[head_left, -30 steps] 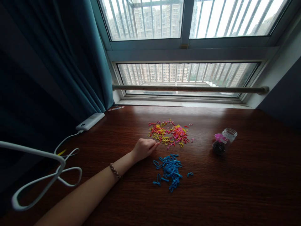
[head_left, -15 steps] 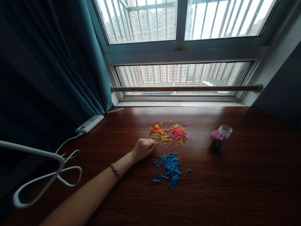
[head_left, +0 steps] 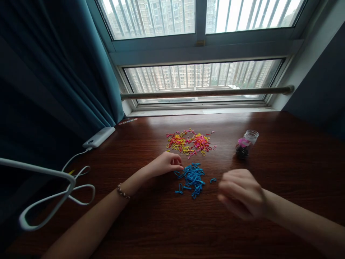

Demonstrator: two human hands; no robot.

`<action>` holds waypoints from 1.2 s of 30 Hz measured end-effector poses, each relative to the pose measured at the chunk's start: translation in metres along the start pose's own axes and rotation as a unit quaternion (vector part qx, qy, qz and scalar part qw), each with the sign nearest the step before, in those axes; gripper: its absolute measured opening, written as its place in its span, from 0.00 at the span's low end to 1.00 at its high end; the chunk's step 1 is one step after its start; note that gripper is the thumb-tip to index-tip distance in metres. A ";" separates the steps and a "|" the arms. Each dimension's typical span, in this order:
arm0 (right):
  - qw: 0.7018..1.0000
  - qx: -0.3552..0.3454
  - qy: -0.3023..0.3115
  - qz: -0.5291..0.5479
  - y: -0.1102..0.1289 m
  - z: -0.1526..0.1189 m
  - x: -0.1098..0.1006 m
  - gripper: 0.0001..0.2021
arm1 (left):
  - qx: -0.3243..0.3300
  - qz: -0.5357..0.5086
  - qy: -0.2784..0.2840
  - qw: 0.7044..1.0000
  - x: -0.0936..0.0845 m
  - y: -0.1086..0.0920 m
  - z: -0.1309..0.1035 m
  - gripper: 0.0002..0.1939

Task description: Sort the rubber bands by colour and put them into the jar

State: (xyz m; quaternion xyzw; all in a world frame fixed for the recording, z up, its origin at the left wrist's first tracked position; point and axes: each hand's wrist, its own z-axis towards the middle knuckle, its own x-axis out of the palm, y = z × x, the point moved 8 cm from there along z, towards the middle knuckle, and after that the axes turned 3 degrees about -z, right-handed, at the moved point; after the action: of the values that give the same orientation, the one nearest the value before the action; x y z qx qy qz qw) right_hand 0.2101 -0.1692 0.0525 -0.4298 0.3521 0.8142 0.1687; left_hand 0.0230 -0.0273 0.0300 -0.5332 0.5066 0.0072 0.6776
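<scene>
Head cam: left hand [head_left: 168, 163] is loosely curled by the blue loops [head_left: 194, 178] on the desk [head_left: 283, 162], right hand [head_left: 241, 194] is curled and blurry to their right; can't tell if either's gripping anything. Overlapping loops call for fingertip precision, imo.

From my remote seat, I'm seeing my left hand [head_left: 169, 163] curling its fingers near the frame's center, its braceleted forearm rising from the lower left; my right hand [head_left: 241, 194] is blurring, loosely closed, its forearm entering lower right.
</scene>
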 end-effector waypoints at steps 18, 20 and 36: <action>0.993 0.089 0.032 0.064 -0.043 0.080 0.026 0.03 | 0.042 -0.065 0.032 0.996 0.032 -0.030 -0.008 0.10; 0.991 0.108 0.015 0.072 -0.051 0.089 0.028 0.02 | 0.041 -0.076 0.014 0.996 0.027 -0.028 -0.008 0.11; 0.993 0.061 0.063 0.078 -0.033 0.082 0.041 0.18 | 0.123 0.007 -0.090 0.988 0.032 -0.030 -0.001 0.10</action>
State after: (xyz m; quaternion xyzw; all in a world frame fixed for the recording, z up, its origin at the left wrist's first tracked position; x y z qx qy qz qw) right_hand 0.1582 -0.0887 0.0359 -0.4407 0.4438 0.7727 0.1083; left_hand 0.0544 -0.0582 0.0288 -0.4394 0.4443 -0.0030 0.7807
